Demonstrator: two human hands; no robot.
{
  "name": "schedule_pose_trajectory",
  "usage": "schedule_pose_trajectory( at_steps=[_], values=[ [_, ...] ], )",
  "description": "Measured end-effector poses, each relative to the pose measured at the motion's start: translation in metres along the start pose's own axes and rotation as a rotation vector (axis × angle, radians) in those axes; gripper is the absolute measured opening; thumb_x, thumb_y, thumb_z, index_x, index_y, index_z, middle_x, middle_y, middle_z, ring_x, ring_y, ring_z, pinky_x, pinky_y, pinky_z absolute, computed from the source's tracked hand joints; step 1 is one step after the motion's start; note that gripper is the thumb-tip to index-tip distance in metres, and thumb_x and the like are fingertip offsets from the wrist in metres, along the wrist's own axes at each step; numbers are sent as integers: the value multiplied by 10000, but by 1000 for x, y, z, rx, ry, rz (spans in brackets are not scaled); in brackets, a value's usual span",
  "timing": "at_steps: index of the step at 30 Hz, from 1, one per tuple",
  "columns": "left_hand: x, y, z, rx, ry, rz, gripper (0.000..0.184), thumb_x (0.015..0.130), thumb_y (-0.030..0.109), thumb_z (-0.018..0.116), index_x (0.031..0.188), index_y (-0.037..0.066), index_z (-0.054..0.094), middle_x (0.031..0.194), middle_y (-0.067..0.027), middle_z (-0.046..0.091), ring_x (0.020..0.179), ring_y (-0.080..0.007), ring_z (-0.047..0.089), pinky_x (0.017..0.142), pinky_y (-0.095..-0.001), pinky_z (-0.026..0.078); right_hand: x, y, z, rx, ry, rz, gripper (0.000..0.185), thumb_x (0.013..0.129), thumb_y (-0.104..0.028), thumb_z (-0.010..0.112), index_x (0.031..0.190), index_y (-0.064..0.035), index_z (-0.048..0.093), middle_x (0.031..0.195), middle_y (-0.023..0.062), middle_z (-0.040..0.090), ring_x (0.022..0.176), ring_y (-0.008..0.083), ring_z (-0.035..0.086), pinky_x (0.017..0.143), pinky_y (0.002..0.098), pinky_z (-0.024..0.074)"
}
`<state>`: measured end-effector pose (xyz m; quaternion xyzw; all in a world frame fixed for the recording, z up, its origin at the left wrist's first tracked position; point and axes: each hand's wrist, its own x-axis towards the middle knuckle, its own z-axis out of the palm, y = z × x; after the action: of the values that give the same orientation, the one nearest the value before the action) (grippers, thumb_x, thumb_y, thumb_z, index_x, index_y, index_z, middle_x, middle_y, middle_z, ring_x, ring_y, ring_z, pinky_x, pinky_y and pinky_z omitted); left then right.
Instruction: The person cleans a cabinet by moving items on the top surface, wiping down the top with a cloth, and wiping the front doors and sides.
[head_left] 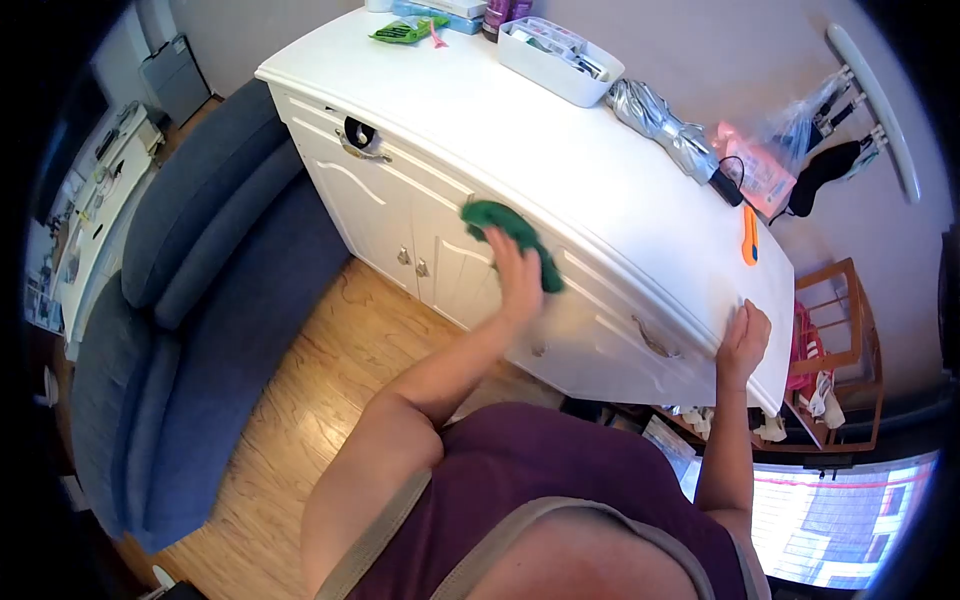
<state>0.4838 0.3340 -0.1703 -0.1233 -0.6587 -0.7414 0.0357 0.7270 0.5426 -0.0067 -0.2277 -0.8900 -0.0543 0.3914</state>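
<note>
My left hand (516,272) presses a bunched dark green cloth (490,218) against the drawer front of a white cabinet (440,110), just under its top edge. The hand is slightly blurred by motion. My right hand (744,342) rests on the cabinet top near its front right corner, fingers curled in, with nothing visible in them. An orange-handled cutter (750,236) lies on the top a little beyond that hand.
On the cabinet top stand a white bin (560,62) of small items, a folded silver umbrella (665,125), a pink packet (755,170) and a green packet (408,30). A blue sofa (250,270) is to the left, a wall rack (875,115) at right.
</note>
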Motion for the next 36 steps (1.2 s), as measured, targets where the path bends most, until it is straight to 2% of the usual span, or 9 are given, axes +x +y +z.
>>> schedule_pose_trajectory(
  at_steps=[1,4,7,10,19,24,28,31,36],
  values=[
    [-10,7,0,77,-72,163,715,902,163,388,1434,-106,-8,1519,-277,-49,1426,-362,12,1165,-382,32,0,-1,0,-1,0,-1,222,906,-105,480,1014,57,588,945,204,599,924,359,539,860,428,424],
    [24,22,-12,51,37,10,696,909,170,369,1439,-95,4,1522,-274,-44,1423,-377,0,1160,-380,30,0,-2,-2,-6,16,2,222,911,-106,479,1015,56,588,946,207,599,930,358,541,859,427,428],
    [93,12,-40,-304,277,-87,643,971,251,314,1466,-35,19,1517,-260,93,1385,-366,186,1135,-386,152,-1,-4,0,3,45,9,225,917,-112,478,1020,55,588,953,207,601,938,357,544,860,428,431],
    [145,42,-80,-654,364,-59,735,987,483,320,1493,74,-23,1499,-245,182,1329,-360,303,1103,-386,234,-2,0,1,7,53,25,229,922,-115,478,1027,53,593,967,208,603,946,355,546,864,426,434],
    [42,56,-24,79,32,32,610,996,285,323,1507,136,25,1502,-318,-62,1406,-443,62,1126,-438,147,-1,1,1,2,29,41,224,934,-116,477,1024,50,598,973,198,601,954,354,543,866,422,435],
    [126,93,-64,-63,318,-1,612,992,335,336,1507,138,70,1488,-348,-61,1399,-457,84,1117,-436,165,-2,1,1,8,50,23,201,925,-100,483,1012,41,597,975,198,600,960,358,546,867,425,435],
    [181,67,-96,-75,390,74,605,991,323,339,1500,92,107,1503,-286,79,1336,-389,284,1091,-407,244,-6,12,6,-34,81,8,179,889,-85,516,1009,25,591,987,202,600,969,373,546,880,438,434],
    [142,94,-62,-430,363,37,617,993,302,335,1501,78,68,1499,-272,110,1312,-366,322,1098,-396,239,-3,6,2,-11,100,17,204,899,-123,528,1028,19,598,975,200,603,962,372,559,873,438,443],
    [-13,99,36,-47,81,-13,697,955,186,356,1498,128,-77,1521,-270,-29,1410,-401,48,1138,-424,72,-4,6,0,28,111,0,185,888,-112,551,1026,-1,607,964,172,607,970,355,559,868,436,440]
  ],
)
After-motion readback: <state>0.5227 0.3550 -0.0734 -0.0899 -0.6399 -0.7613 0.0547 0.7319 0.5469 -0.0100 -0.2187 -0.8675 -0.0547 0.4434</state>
